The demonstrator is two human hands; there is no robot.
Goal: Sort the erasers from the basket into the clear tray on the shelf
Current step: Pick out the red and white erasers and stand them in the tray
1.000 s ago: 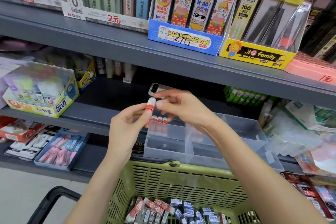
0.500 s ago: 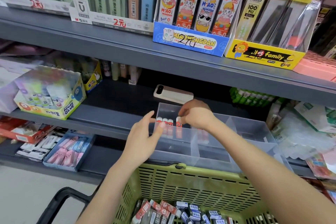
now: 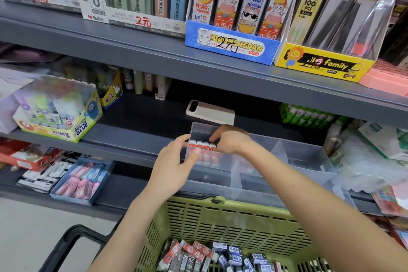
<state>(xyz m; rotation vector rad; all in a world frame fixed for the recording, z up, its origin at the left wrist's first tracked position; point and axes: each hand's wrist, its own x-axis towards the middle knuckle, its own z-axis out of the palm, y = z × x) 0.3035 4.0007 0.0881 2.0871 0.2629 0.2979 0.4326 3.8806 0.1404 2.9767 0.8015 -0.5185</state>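
A clear divided tray (image 3: 304,157) stands on the middle shelf. In its left compartment a row of red-and-white erasers (image 3: 202,150) stands upright. My right hand (image 3: 229,139) reaches into that compartment, its fingertips on the rightmost eraser of the row. My left hand (image 3: 176,161) rests against the tray's left front wall, fingers spread, holding nothing. Below, a green slotted basket (image 3: 220,223) holds several more loose erasers (image 3: 209,256) in red, black and blue wrappers.
A white phone (image 3: 209,111) lies on the shelf behind the tray. A glue-stick box (image 3: 57,112) stands at left, green items at right. Pink and blue erasers fill a blue box (image 3: 81,181) on the lower shelf. The basket's black handle (image 3: 72,243) is at bottom left.
Both hands held one red-and-white eraser above the tray; my right hand then carried it down into the left compartment beside the row, and my left hand dropped to the tray's front wall.
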